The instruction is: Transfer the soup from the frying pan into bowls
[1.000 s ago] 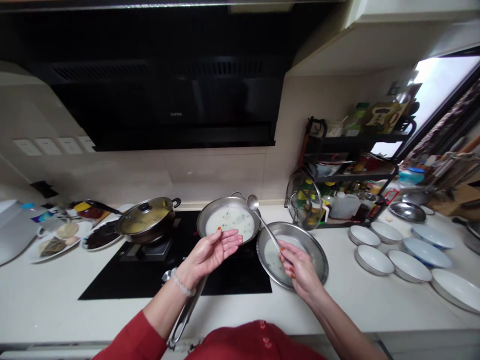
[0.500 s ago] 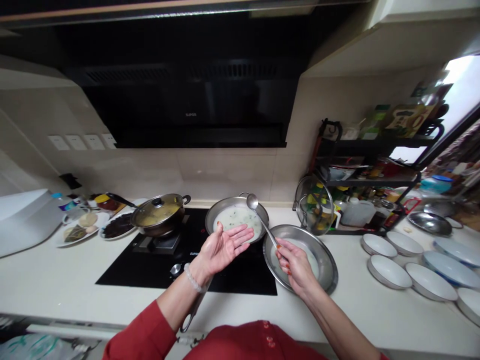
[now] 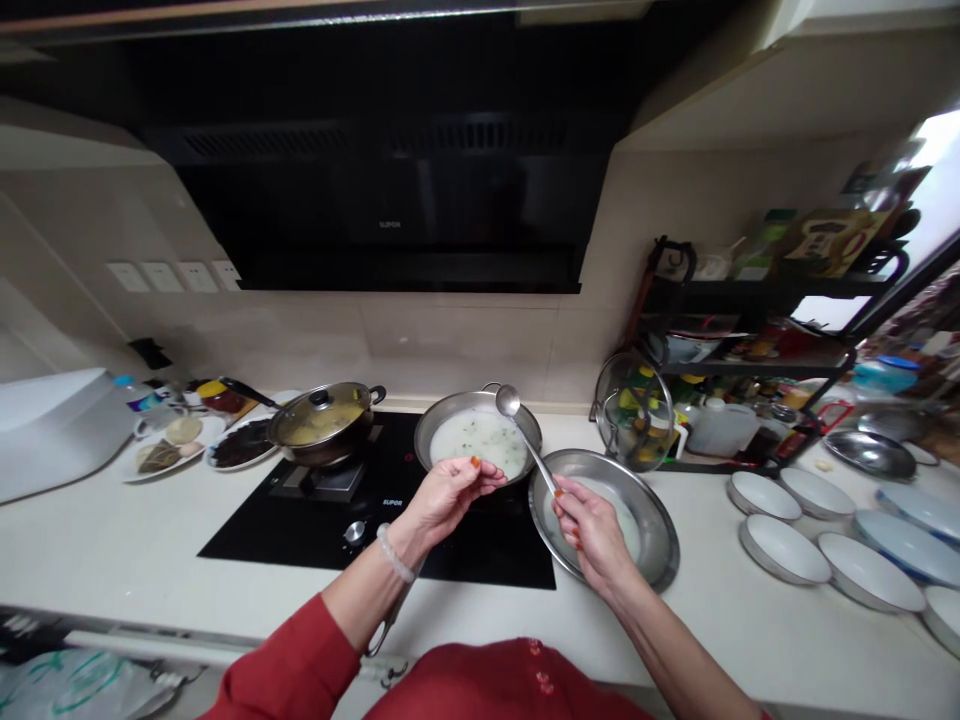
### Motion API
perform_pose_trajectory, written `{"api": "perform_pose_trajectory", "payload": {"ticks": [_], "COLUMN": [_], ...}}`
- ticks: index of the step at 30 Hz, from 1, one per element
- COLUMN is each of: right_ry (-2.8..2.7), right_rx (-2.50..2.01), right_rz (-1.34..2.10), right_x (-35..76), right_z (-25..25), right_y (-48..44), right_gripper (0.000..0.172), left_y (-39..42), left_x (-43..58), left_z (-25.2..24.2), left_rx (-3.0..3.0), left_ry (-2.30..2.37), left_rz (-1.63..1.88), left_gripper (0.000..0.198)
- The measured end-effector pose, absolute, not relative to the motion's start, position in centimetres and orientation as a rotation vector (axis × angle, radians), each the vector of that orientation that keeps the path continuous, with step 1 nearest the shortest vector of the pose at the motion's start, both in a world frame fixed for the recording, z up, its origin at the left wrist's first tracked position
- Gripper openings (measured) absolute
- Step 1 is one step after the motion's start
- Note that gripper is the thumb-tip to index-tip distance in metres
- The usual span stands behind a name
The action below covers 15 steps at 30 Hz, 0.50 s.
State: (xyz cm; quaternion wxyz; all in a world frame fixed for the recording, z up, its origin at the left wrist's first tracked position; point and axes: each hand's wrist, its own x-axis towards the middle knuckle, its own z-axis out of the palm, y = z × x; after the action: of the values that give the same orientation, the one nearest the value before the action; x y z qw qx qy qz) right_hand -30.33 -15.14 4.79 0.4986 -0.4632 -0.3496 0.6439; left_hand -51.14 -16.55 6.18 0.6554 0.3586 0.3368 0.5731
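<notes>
My right hand [image 3: 592, 525] grips the handle of a metal ladle [image 3: 536, 455]. The ladle's bowl is raised over the far rim of a steel pan [image 3: 532, 410] of white soup with green bits [image 3: 469, 432]. In front of that pan, my left hand [image 3: 457, 495] has its fingers together and thumb folded in, with nothing visible in it. A bracelet [image 3: 395, 555] circles that wrist. Beneath my right hand, a wide metal basin [image 3: 664, 540] on the counter holds some whitish liquid. The soup pan's handle [image 3: 386, 630] passes under my left forearm.
A lidded pan [image 3: 322, 425] sits on the left of the black cooktop [image 3: 262, 525]. Plates of food [image 3: 244, 445] stand further left. A glass lid [image 3: 634, 410] leans by the condiment rack [image 3: 750, 365]. Several white bowls [image 3: 787, 550] are at right.
My left hand has gone from palm up with fingers spread to fingers drawn together and thumb folded in. My right hand keeps the ladle almost in the same place.
</notes>
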Motion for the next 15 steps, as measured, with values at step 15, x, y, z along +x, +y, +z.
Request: {"api": "perform_pose_trajectory", "payload": {"ticks": [15], "right_ry": [-0.862], "right_rx": [-1.075], "right_rz": [1.589], "right_x": [-33.2], "right_z": [4.0], "right_y": [-15.1], "right_gripper": [0.051], "left_y": [-15.6], "left_x": [-49.1], "left_z": [5.0], "left_rx": [0.559], "left_ry": [1.057], "left_rz": [1.150], "left_gripper": [0.011]}}
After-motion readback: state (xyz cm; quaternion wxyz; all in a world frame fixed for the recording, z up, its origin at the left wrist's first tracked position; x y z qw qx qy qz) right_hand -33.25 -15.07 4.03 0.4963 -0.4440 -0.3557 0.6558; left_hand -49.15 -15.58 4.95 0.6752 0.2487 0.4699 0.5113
